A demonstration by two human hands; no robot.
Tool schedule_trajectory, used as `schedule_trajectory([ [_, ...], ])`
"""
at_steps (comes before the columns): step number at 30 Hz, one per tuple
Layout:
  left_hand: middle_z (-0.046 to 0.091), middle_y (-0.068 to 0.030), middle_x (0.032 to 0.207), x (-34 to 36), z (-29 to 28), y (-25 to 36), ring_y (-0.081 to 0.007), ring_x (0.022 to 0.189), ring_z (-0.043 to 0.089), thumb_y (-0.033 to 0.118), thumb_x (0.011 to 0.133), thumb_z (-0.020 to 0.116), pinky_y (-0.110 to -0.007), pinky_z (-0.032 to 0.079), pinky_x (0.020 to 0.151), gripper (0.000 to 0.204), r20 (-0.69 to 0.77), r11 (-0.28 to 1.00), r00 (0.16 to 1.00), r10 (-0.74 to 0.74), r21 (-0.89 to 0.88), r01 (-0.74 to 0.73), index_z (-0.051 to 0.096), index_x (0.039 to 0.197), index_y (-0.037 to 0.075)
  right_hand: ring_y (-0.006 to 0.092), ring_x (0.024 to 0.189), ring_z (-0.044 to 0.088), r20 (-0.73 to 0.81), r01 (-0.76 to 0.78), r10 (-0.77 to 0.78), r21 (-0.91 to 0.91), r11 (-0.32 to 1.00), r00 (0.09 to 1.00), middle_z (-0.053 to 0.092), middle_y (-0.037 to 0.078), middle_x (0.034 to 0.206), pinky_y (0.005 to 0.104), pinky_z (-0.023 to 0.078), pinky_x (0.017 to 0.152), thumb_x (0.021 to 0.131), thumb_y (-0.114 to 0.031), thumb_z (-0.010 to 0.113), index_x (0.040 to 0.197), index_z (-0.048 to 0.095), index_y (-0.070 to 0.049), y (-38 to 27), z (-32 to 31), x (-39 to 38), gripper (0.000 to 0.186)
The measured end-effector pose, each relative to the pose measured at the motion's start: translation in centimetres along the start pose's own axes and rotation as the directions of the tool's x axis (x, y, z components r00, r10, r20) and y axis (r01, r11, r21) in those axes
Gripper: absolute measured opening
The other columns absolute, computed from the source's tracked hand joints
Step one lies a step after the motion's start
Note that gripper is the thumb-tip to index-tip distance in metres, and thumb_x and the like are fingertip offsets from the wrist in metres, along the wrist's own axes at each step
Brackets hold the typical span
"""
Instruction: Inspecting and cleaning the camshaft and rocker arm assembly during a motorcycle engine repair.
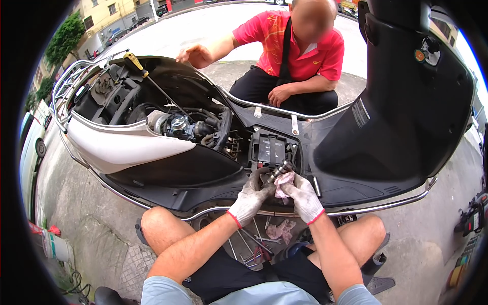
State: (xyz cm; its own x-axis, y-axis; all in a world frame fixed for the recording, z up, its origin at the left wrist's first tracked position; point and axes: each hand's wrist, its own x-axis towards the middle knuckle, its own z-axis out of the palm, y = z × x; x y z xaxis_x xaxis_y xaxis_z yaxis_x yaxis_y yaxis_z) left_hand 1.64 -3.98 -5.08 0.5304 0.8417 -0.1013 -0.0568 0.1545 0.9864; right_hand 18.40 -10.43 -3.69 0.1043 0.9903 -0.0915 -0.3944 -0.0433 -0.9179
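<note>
Past my pale-blue shirt (269,294), above the black plastic footboard (356,189) near its front edge, my left grip (251,193) holds a ridged silvery metal shaft (280,172), likely stiff, slick, best held endwise; my right grip (305,196) pinches a crumpled pink rag (284,186).

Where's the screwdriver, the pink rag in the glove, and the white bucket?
Screwdriver (134,63): head view, on its yellow handle.
Pink rag (283,184): head view, on its crumpled middle.
White bucket (58,248): head view, on its side wall.

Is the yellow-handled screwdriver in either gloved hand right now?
No, the screwdriver slants across the open rear of the scooter, apart from the left hand and right hand.
</note>
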Motion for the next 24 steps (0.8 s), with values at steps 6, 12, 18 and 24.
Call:
schedule_trajectory([
  [6, 0.054, -0.0133, 0.13, -0.3, 0.1, 0.7, -0.0194, 0.119, 0.054, 0.012, 0.087, 0.072, -0.033, 0.047, 0.099, 0.068, -0.019, 0.979, 0.999, 0.028, 0.204, -0.024, 0.041, 0.147, 0.004, 0.0132, 0.075, 0.062, -0.225, 0.1, -0.119, -0.095, 0.99, 0.967, 0.068, 0.012, 0.095, 0.0246, 0.05, 0.068, 0.089, 0.007, 0.05, 0.122, 0.06, 0.004, -0.7, -1.1, 0.2, 0.035],
  [12, 0.053, -0.0174, 0.137, -0.7, 0.5, 1.2, -0.0255, 0.128, 0.052, 0.01, 0.084, 0.072, -0.035, 0.045, 0.105, 0.07, -0.002, 0.878, 0.991, 0.132, 0.464, -0.116, 0.042, 0.147, 0.004, 0.0175, 0.092, 0.068, -0.058, 0.128, -0.132, -0.055, 0.99, 0.99, 0.068, 0.01, 0.112, 0.0309, 0.056, 0.085, 0.094, -0.018, 0.066, 0.131, 0.056, 0.005, -2.9, -4.1, 0.0, 0.045],
  [18, 0.053, -0.0174, 0.137, -0.4, 0.3, 0.8, -0.0254, 0.127, 0.053, 0.011, 0.084, 0.073, -0.036, 0.045, 0.106, 0.07, 0.036, 0.935, 0.998, 0.049, 0.35, -0.059, 0.042, 0.146, 0.003, 0.0134, 0.081, 0.064, 0.023, -0.001, 0.012, -0.456, 0.89, 1.0, 0.068, 0.006, 0.097, 0.0292, 0.054, 0.079, 0.097, -0.018, 0.061, 0.119, 0.061, 0.001, -5.8, -2.7, 0.4, 0.029],
  [24, 0.054, -0.0188, 0.138, -0.8, 0.8, 0.4, -0.0258, 0.129, 0.053, 0.012, 0.085, 0.073, -0.036, 0.044, 0.107, 0.07, 0.049, 0.901, 0.999, 0.016, 0.433, -0.036, 0.041, 0.146, 0.003, 0.0275, 0.091, 0.071, -0.044, 0.007, -0.061, -0.753, 0.658, 0.997, 0.071, 0.018, 0.098, 0.036, 0.053, 0.083, 0.088, -0.026, 0.067, 0.111, 0.061, 0.0, -4.1, -2.4, 0.9, 0.035],
])
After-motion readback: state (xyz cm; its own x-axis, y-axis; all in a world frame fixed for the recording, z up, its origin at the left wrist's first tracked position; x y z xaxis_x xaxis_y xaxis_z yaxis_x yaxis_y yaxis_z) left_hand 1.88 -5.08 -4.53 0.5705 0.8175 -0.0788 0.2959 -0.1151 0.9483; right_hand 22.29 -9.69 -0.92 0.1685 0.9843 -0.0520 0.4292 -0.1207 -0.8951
